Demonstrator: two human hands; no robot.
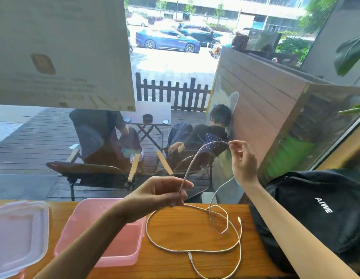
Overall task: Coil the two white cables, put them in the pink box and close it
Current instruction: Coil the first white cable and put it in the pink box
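One white cable (pixel 197 158) arcs in the air between my hands. My left hand (pixel 161 195) pinches one part of it above the pink box (pixel 122 250). My right hand (pixel 242 160) pinches it higher up, and the rest hangs down to the wooden counter. A second white cable (pixel 171 247) lies in loose loops on the counter, right of the box, with its plugs showing. The pink box is open and holds nothing. Its translucent lid (pixel 16 234) lies apart at the far left.
A black bag (pixel 320 214) with white lettering sits on the wooden counter (pixel 185 224) at the right, beside my right forearm. A window stands right behind the counter, with a paper sheet (pixel 60 49) stuck on it. People sit in chairs outside.
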